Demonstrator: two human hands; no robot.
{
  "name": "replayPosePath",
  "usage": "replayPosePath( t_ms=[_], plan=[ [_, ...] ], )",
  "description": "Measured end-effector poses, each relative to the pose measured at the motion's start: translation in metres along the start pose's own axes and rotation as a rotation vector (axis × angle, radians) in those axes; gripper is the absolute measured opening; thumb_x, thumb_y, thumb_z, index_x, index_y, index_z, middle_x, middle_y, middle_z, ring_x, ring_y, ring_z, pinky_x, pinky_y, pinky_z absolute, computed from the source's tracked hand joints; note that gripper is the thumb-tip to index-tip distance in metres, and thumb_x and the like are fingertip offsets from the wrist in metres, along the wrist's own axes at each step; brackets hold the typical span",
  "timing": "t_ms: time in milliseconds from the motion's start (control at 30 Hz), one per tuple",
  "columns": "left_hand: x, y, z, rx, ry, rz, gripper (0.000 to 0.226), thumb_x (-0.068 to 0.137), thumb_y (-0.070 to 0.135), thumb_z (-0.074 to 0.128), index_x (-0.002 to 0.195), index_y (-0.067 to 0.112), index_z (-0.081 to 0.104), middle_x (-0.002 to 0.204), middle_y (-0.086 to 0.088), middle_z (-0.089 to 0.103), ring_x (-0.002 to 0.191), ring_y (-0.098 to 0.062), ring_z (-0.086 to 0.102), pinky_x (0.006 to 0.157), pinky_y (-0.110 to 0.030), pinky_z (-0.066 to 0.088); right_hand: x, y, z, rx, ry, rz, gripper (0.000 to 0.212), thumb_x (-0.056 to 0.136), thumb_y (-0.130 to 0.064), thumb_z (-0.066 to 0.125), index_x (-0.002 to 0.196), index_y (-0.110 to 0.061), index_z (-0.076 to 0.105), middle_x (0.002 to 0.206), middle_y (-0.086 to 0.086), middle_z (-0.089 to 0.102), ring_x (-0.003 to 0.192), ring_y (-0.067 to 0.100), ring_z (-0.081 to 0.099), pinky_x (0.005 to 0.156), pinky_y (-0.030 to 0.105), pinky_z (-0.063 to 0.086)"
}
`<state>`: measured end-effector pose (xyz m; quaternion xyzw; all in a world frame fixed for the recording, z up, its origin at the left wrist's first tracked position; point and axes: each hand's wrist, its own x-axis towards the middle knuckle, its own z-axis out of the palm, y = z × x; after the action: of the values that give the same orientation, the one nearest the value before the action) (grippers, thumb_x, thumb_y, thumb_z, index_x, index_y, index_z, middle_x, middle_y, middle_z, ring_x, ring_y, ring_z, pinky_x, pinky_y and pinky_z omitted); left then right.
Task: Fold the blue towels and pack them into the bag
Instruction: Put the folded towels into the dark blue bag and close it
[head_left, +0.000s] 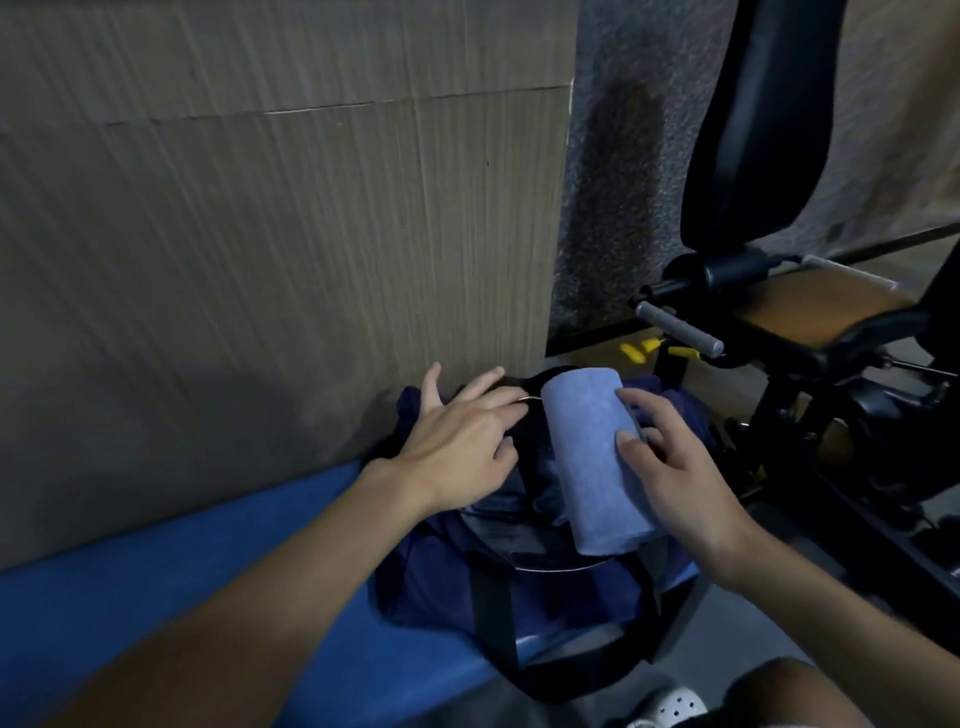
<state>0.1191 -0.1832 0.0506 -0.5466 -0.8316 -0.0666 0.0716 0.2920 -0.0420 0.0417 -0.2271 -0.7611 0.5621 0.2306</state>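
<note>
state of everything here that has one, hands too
bag: open, lying on the blue bench
blue towel: rolled, held over the bag's opening
left hand: fingers straight, resting on the bag's rim
right hand: grips the blue towel's side

Cardboard sheet (260, 234) upright at L, horiz. crease across upper part, standing behind blue worktop (130, 597). Grey speckled wall (613, 182) to its R. Exercise machine (841, 447) at R: black backrest pad (753, 130), brown seat pad (810, 312), grey handle (680, 328) projecting fwd. Yellow bits (631, 352) nr wall base. White perforated shoe (670, 706) at btm edge
</note>
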Motion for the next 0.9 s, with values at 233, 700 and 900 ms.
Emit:
replayPosePath(
  t_ms=[233, 700, 900],
  plan=[
    [0.012, 0.000, -0.012, -0.074, 0.070, -0.072, 0.060, 0.097, 0.025, 0.043, 0.154, 0.024, 0.024, 0.162, 0.015, 0.010, 0.148, -0.004, 0.005, 0.117, -0.058, -0.002, -0.010, 0.017, -0.001, 0.044, -0.033, 0.002, 0.034, 0.099, -0.019, 0.052, 0.121, -0.044, 0.057, 0.120, -0.008, 0.061, 0.108, 0.012, 0.057, 0.086, 0.028, 0.042],
    [0.025, -0.005, -0.057, -0.343, 0.095, -0.177, 0.048, 0.105, 0.041, 0.022, 0.150, 0.027, 0.035, 0.158, 0.022, 0.019, 0.144, 0.005, 0.010, 0.119, -0.052, -0.002, 0.086, 0.038, 0.069, -0.058, -0.089, 0.240, 0.051, 0.097, -0.012, 0.053, 0.146, -0.014, 0.039, 0.143, 0.004, 0.048, 0.130, 0.020, 0.046, 0.104, 0.025, 0.038],
    [0.028, -0.012, -0.056, -0.377, 0.094, -0.179, 0.048, 0.105, 0.041, 0.021, 0.149, 0.028, 0.035, 0.158, 0.022, 0.019, 0.145, 0.006, 0.008, 0.119, -0.051, -0.003, 0.103, 0.047, 0.075, -0.089, -0.094, 0.241, 0.050, 0.097, -0.003, 0.045, 0.145, -0.016, 0.042, 0.138, 0.003, 0.050, 0.126, 0.022, 0.049, 0.103, 0.029, 0.042]
  ],
)
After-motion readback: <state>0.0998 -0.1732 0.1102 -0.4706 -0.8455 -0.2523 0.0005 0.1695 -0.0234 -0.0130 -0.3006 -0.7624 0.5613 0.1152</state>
